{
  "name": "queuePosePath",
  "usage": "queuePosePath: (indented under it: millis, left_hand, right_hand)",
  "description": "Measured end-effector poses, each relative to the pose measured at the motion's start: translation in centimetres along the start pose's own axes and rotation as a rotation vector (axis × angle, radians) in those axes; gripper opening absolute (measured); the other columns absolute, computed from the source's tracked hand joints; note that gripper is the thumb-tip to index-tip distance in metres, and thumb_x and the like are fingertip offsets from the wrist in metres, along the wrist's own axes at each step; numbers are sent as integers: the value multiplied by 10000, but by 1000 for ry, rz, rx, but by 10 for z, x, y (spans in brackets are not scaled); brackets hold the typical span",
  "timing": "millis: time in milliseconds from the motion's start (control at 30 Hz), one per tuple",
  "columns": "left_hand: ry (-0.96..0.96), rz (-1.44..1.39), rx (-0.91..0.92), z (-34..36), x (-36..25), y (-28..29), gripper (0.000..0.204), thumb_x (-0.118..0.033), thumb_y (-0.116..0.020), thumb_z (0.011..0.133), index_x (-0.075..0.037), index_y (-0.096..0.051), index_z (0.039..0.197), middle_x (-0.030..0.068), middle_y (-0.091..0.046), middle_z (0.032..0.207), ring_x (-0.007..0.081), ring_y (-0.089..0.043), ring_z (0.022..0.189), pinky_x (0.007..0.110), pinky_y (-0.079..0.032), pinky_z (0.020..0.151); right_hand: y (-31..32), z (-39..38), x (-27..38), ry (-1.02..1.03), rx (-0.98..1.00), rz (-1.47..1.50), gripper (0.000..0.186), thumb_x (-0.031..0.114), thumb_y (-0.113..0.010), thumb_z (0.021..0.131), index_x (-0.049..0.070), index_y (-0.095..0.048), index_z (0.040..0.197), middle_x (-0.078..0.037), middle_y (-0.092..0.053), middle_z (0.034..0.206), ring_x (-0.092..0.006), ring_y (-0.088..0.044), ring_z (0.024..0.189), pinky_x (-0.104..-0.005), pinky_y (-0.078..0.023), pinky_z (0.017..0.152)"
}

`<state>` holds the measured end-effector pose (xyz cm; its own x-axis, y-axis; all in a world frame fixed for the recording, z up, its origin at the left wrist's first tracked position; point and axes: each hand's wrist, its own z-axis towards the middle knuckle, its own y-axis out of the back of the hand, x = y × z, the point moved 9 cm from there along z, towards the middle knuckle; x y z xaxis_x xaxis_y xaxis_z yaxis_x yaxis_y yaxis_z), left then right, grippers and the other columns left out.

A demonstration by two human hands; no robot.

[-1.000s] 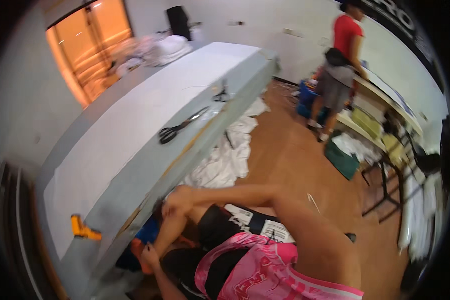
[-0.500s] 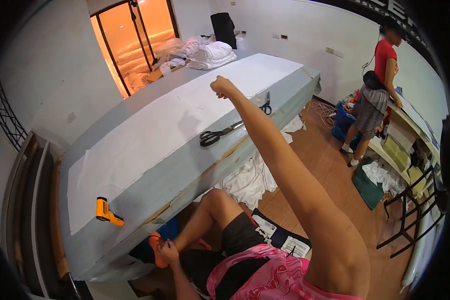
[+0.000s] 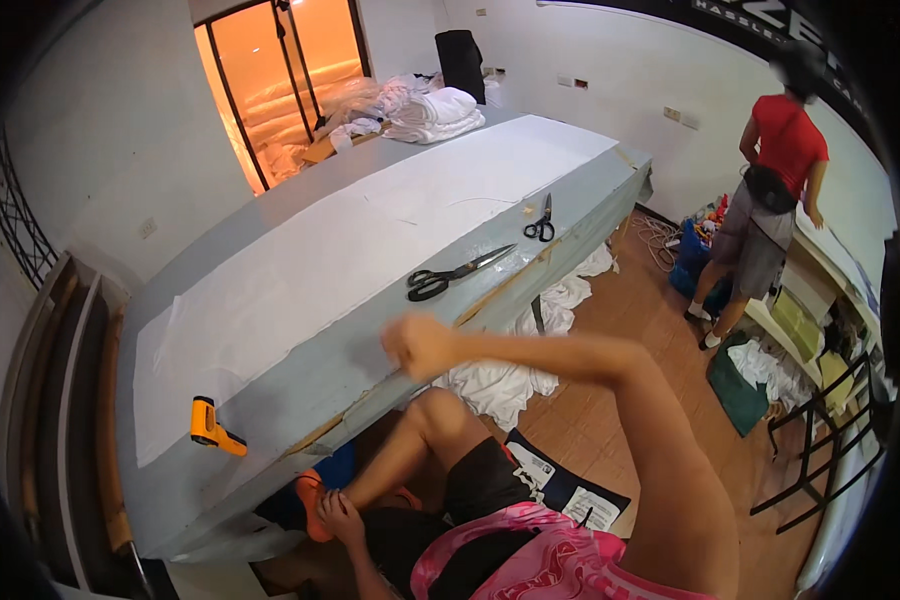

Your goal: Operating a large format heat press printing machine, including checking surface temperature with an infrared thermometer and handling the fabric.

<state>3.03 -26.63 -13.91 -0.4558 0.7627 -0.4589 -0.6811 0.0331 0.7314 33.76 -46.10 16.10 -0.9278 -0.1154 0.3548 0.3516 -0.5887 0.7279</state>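
My right hand [image 3: 417, 345], blurred by motion, hangs over the near edge of the padded grey table [image 3: 270, 400]. Its fingers look curled in; anything inside them is hidden. My left hand [image 3: 341, 516] is low down, its fingers closed round my ankle just above an orange shoe [image 3: 312, 505]. Large black-handled scissors [image 3: 460, 272] lie on the table beyond my right hand, with smaller scissors [image 3: 543, 222] farther right. White cloth [image 3: 300, 260] is spread along the tabletop, with a few loose threads on it. An orange-and-black handheld device [image 3: 213, 428] rests at the near left.
A person in a red top [image 3: 785, 140] stands at a shelf unit [image 3: 790, 320] on the right. Folded white cloth [image 3: 435, 112] sits at the table's far end. White fabric [image 3: 500, 385] lies heaped on the floor under the table edge. A black metal stand [image 3: 820, 445] is at the right.
My right hand has come back toward me from above the white cloth, and the elbow has bent. My left hand stays at the ankle. The person in red has turned their back.
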Motion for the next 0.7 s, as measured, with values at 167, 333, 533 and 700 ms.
queuePosePath:
  millis: [167,333,533,700]
  left_hand:
    - [36,-11,-54,-6,-5,5,277,-215,-536,995,-15,-698,1099,121,-684,1174,341,-570,1176,499,-372,1078]
    - [473,-601,270,-12,-65,17,329,-269,-502,1044,-10,-670,1156,130,-660,1239,304,-572,1202,416,-392,1075]
    - [562,-1240,710,-76,-131,-39,661,-545,-380,1045,46,-626,1208,158,-676,1170,279,-620,1120,362,-437,1031]
    - [1001,-1635,1052,-120,-117,-87,846,-712,-383,956,11,-495,1381,171,-636,1268,302,-595,1189,375,-419,1076]
  right_hand:
    - [-161,-169,47,-113,30,416,138,-9,-538,538,49,-418,571,-154,-400,585,-303,-475,541,-403,-304,491]
    - [-200,-192,78,-441,-241,532,152,-7,-517,549,20,-370,578,-155,-395,559,-294,-441,496,-410,-283,487]
    - [-272,-193,103,-658,183,1166,248,243,-473,764,20,-533,675,-139,-503,558,-262,-506,486,-372,-376,485]
    - [-312,-210,117,-849,615,1723,582,494,-429,979,20,-696,773,-123,-611,558,-229,-571,476,-333,-470,483]
